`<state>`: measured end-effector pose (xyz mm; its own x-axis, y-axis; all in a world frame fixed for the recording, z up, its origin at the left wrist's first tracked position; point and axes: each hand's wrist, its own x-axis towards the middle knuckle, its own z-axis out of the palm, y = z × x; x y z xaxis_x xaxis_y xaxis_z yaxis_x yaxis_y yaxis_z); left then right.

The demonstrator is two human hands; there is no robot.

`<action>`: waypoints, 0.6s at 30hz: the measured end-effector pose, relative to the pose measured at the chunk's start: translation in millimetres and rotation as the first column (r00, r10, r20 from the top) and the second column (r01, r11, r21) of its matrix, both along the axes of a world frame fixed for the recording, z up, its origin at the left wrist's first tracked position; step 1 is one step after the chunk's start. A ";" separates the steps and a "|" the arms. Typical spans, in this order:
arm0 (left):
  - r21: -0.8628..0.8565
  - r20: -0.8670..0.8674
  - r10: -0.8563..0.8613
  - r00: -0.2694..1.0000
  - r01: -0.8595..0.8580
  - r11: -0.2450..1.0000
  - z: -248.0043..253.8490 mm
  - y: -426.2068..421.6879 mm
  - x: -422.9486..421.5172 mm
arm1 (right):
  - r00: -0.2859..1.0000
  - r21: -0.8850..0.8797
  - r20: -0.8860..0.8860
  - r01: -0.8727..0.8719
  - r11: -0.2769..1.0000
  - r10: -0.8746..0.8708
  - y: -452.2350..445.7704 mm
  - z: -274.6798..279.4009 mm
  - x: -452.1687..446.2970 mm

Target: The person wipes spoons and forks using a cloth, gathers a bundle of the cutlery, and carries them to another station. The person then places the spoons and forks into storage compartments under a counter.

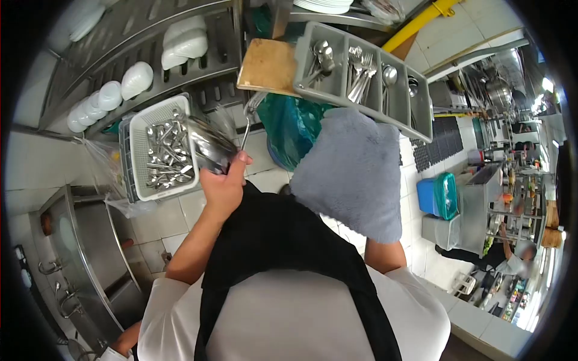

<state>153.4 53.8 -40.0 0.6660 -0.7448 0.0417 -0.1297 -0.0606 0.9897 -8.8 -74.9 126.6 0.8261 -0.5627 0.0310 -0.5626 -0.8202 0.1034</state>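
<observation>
While a steel rack [120, 39] with wrapped white dishes [183, 45] spans the upper left, a steel sink [102, 240] stands below it, and a co-worker [509, 259] is well apart at the far right. Another person's arm [127, 340] shows at the lower left edge.

The grey cloth [355, 171] hangs right of centre, draped over the right hand; only the right forearm [385, 256] comes out from under it, so how the fingers sit cannot be told. The cloth's upper edge lies just by the grey tray [422, 114], whose four compartments hold, from left to right, spoons, forks, spoons and a few more pieces with rounded ends. A green bag [292, 126] hangs below the tray and the wooden board [265, 65] beside it.

At the left, the white basket [137, 156] holds a loose heap of cutlery [165, 150]. The steel cup [212, 147] tilts at its right rim, gripped by the left hand [226, 183], well apart from the cloth. A fork [247, 117] points upward from the left fingertips.
</observation>
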 end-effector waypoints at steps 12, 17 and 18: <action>0.040 -0.547 0.044 0.836 -0.027 0.999 -19.2 19.5 37.5 | 0.676 0.753 0.610 -0.334 0.567 -0.413 -7.9 -110.2 10.2; -0.055 -0.596 -0.069 0.800 0.045 0.997 0.2 14.2 18.1 | 0.943 0.122 0.263 -0.243 0.962 0.205 -0.4 -83.4 46.1; -0.067 -0.585 -0.102 0.804 0.077 0.995 0.8 12.3 14.6 | 0.953 0.145 0.237 -0.225 0.963 0.188 3.6 -79.9 51.7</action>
<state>168.0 66.1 -39.2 0.5027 -0.8084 -0.3062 0.4739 -0.0385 0.8797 42.9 -71.3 46.7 0.9082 -0.3931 0.1438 -0.3721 -0.9155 -0.1528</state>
